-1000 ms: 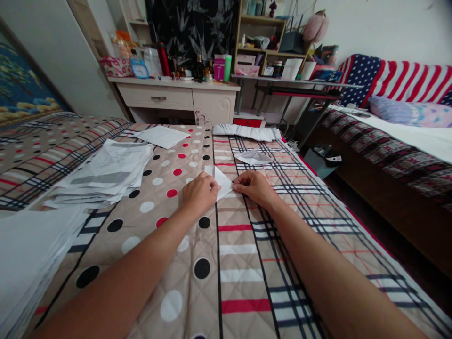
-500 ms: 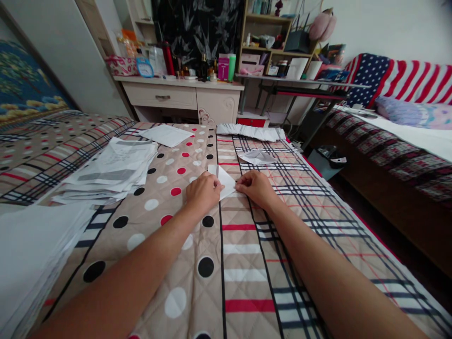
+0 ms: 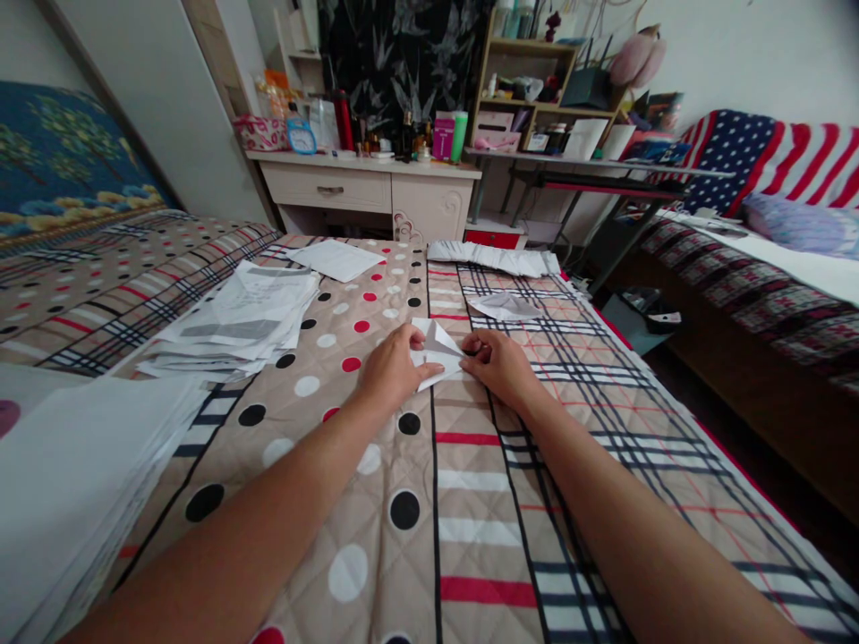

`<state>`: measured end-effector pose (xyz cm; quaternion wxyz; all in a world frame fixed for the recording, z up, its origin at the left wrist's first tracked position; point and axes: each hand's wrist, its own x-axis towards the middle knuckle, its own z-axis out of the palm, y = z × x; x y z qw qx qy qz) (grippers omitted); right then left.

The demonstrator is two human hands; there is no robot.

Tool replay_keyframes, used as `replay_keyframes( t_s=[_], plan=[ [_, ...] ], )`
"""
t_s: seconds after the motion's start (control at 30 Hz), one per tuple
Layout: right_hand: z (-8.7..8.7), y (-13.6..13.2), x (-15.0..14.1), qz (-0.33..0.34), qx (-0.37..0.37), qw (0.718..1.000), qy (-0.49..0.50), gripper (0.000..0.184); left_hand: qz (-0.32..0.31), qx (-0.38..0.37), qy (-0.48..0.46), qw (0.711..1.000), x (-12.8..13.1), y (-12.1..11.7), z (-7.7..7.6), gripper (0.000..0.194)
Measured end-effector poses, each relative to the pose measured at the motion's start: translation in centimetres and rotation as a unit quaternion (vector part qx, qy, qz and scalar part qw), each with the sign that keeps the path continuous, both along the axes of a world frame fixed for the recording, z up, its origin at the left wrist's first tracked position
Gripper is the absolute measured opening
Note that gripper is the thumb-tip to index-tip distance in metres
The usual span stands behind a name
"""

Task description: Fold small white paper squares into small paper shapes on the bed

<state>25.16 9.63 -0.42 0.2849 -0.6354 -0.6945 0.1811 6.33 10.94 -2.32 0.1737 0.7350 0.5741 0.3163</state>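
"Left hand (image 3: 395, 365) and right hand (image 3: 500, 365): state their condition."

"Both are on one small, folded, pointed piece of white paper (image 3: 448, 368). The right thumb and fingertips pinch its pointed right-hand corner. The left thumb lies over its near part, with the left forefinger at its far left side and a gap between the two. Whether the left fingers grip the paper or only steady it, I cannot tell."

"Position of the piece?"

"On the bed, upon a beige quilted cover (image 3: 480, 563) with dots, stripes and checks. It lies between the two hands, over the striped band."

"Items nearby?"

"Just beyond the right hand, a flat, greyish-white folded paper shape (image 3: 506, 307), apart from it. Farther back, a long row of overlapping folded white papers (image 3: 493, 259)."

"And on the left?"

"A loose stack of printed white sheets (image 3: 232, 317), uneven at the edges. Past it, a flat pale paper sheet (image 3: 335, 260). Nearest the wearer, a thick pile of larger white sheets (image 3: 94, 456), cut off by the view."

"Background?"

"A cream cabinet (image 3: 328, 188) with one drawer handle showing. Its surface carries a blue clock (image 3: 301, 137) and a red cylindrical bottle (image 3: 342, 121)."
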Motion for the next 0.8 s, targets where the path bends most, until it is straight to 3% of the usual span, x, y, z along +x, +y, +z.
replay_keyframes(
  t_s=[0.13, 0.4, 0.57, 0.73, 0.8],
  plan=[
    [-0.1, 0.0, 0.0, 0.017, 0.007, 1.0, -0.02, 0.033, -0.012, 0.009, 0.01, 1.0, 0.1, 0.1, -0.1, 0.062],
    [-0.4, 0.1, 0.1, 0.025, 0.013, 0.999, -0.043, 0.03, -0.026, -0.003, 0.092, 0.995, 0.0, 0.1, 0.3, 0.062],
    [-0.7, 0.0, 0.0, 0.024, 0.036, 0.997, -0.057, 0.029, -0.034, -0.006, 0.117, 0.993, -0.1, -0.1, 0.4, 0.038],
    [-1.1, 0.1, -0.1, -0.003, 0.056, 0.997, -0.051, 0.037, -0.043, -0.016, 0.11, 0.993, -0.1, -0.1, 0.5, 0.035],
    [-1.1, 0.3, -0.1, -0.006, 0.05, 0.998, -0.039, 0.031, -0.05, -0.016, 0.106, 0.993, -0.1, -0.1, 0.6, 0.035]
  ],
)
